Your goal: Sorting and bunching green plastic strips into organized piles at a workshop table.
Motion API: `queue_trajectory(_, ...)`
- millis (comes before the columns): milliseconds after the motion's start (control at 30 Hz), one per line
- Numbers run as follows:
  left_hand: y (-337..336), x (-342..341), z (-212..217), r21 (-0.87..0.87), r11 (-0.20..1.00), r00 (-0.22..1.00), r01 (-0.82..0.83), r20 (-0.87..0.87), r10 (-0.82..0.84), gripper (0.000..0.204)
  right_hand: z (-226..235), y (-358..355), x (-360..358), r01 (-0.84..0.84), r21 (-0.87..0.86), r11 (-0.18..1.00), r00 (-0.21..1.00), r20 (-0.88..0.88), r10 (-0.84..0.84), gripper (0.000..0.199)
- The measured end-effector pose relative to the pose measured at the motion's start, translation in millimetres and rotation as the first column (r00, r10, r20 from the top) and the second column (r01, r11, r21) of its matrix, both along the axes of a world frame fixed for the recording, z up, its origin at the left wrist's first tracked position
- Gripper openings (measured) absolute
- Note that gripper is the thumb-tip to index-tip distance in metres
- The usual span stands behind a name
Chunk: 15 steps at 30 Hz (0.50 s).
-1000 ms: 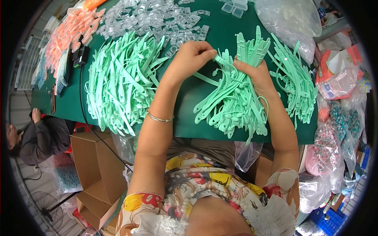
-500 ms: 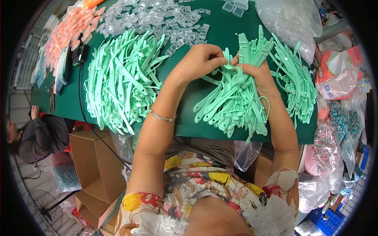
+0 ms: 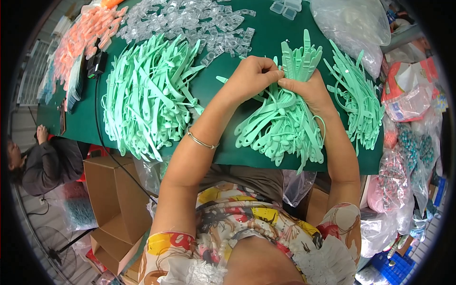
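Observation:
My right hand (image 3: 311,92) is closed round a bundle of mint-green ribbed plastic straps (image 3: 285,118). The ribbed ends fan out beyond the fist, while the rounded ends and thin loops spread back toward me on the table. My left hand (image 3: 256,78) pinches at the bundle's left side, with thumb and forefinger close to my right thumb. What lies between those fingertips is mostly hidden, but it looks like a strap. A single green tip (image 3: 221,79) pokes out left of my left hand.
A large heap of green straps (image 3: 147,99) lies left on the green table (image 3: 218,152), a smaller heap (image 3: 358,99) right. Clear plastic clips (image 3: 180,21) and orange pieces (image 3: 88,35) lie behind. A black cable (image 3: 97,109) crosses the left side. Another person (image 3: 54,164) sits far left.
My left hand has moved a little right, against the bundle and my right thumb. The ribbed ends in my right hand stand closer together. A strap tip now shows left of my left hand.

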<state>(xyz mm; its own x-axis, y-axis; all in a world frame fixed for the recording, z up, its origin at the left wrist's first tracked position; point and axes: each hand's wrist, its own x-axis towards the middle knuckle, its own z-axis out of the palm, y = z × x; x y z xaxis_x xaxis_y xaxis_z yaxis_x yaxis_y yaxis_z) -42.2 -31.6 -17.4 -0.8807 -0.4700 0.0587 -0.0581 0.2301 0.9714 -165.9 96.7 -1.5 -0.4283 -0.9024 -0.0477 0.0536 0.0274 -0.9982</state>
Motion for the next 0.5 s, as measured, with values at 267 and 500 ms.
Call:
queue_trajectory(267,0.1,1.1,-4.0,0.092,0.982,0.98,-0.164,-0.1,0.172,0.024,6.6,-0.1,1.8,0.03,0.033,0.999,0.999,0.041,-0.031,0.032)
queue_trajectory(500,0.7,-1.6,-5.8,-0.193,0.962,0.981,-0.193,-0.001,0.196,0.019,-1.8,0.1,-1.8,0.134,0.007,0.991,0.968,0.212,-0.132,0.03)
